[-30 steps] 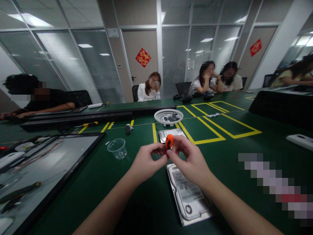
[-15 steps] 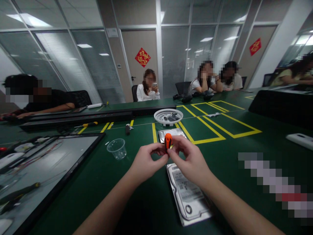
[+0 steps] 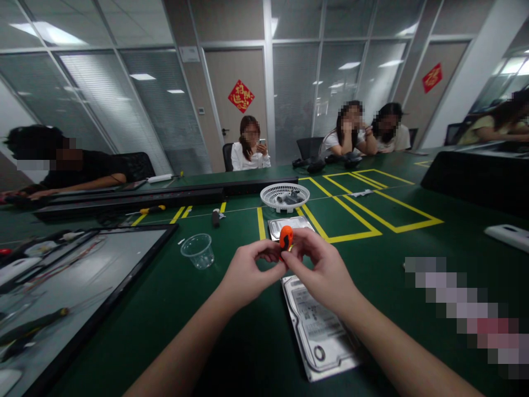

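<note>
An orange and black screwdriver point(image 3: 286, 238) stands roughly upright between my two hands, its handle end pointing up. My left hand point(image 3: 254, 270) pinches it low down from the left, thumb and fingertips drawn together. From the other side my right hand point(image 3: 322, 264) closes thumb and fingers around it. The screwdriver's lower part is hidden behind the fingers. Below my right hand a silver hard drive point(image 3: 318, 325) lies flat on the green table, partly covered by the wrist. Just behind the hands lies a second hard drive point(image 3: 285, 226), also partly hidden.
Left of my hands stands a clear plastic cup point(image 3: 198, 252). A white basket point(image 3: 285, 205) with dark small parts sits farther back. A black-framed panel point(image 3: 136, 248) bearing tools and wires fills the left. Yellow tape point(image 3: 355, 238) marks the table. Several people sit around it.
The screwdriver has turned between my fingers, so its black inlay faces differently, and its top has shifted slightly right. Both hands stay almost in place.
</note>
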Demonstrator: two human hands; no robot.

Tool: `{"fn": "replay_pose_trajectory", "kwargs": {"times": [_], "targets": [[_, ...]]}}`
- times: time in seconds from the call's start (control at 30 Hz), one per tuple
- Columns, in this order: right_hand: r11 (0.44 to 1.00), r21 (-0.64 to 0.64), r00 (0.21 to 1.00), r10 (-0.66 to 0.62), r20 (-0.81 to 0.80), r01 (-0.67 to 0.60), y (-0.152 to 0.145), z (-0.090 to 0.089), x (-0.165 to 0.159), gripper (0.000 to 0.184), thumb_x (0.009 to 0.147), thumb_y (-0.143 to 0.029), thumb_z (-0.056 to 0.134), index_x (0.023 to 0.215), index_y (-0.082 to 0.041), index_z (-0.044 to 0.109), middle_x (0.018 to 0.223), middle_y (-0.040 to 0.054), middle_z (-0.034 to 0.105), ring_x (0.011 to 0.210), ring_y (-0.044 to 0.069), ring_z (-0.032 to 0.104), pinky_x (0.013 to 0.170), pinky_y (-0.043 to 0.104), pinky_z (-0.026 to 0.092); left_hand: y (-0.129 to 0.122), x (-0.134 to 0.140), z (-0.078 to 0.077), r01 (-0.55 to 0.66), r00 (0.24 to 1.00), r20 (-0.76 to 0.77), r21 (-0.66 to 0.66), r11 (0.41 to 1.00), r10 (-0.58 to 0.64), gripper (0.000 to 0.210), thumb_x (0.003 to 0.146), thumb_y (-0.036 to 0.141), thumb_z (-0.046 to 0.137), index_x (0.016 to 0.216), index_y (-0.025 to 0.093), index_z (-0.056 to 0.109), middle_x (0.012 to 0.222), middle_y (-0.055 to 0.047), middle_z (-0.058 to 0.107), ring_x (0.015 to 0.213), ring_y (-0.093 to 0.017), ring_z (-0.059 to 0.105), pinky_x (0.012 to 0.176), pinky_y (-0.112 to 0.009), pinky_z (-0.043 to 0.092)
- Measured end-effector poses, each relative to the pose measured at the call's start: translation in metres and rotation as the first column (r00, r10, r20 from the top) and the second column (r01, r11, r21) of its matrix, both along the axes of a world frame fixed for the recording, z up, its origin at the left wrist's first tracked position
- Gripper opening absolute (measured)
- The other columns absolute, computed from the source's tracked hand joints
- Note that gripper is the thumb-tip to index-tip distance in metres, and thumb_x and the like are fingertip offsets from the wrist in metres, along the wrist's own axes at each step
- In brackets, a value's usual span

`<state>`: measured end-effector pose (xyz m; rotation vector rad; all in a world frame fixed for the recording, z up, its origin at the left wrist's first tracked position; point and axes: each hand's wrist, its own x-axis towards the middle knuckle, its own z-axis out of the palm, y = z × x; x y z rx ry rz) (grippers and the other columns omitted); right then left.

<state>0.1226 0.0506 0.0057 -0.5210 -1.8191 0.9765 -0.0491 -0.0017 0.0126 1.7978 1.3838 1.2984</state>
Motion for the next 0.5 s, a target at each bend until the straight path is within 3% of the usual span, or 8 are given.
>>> {"fn": "replay_pose_trajectory", "kwargs": {"times": [0.13,0.33,0.5], "targets": [[1.000,-0.008,1.000,-0.010,-0.003,0.010,0.0008,-0.0009,-0.0006,0.030,0.090,-0.016,0.070,0.117,-0.023,0.062,0.085,0.0008,0.063,0.075,0.018,0.062,0.071,0.035,0.052,0.0012,-0.0008,-0.0012,-0.011,1.000,0.010,0.006,1.000,0.011,0.016,0.079,0.018,0.073,0.094,0.013,0.070,0.090,-0.004,0.070,0.083,-0.016,0.063,0.079,-0.028,0.051],[1.000,0.014,1.000,0.004,0.001,-0.004,-0.0017,-0.0011,0.0005,0.036,0.093,-0.015,0.065,0.128,-0.022,0.061,0.094,0.0039,0.067,0.080,0.019,0.063,0.075,0.036,0.052,0.0002,-0.0003,0.0009,0.032,0.999,-0.012,0.002,0.999,-0.032,0.012,0.084,0.018,0.068,0.095,0.014,0.072,0.089,-0.004,0.070,0.082,-0.016,0.063,0.078,-0.028,0.050],[1.000,-0.004,1.000,-0.003,-0.020,0.003,0.0002,-0.0022,-0.0009,0.029,0.091,-0.016,0.068,0.119,-0.022,0.062,0.086,0.0012,0.064,0.076,0.018,0.062,0.072,0.035,0.051,0.0011,0.0000,-0.0003,0.009,1.000,0.016,-0.003,1.000,-0.009,0.018,0.080,0.020,0.074,0.097,0.013,0.072,0.092,-0.005,0.071,0.084,-0.016,0.063,0.079,-0.028,0.051]]}}
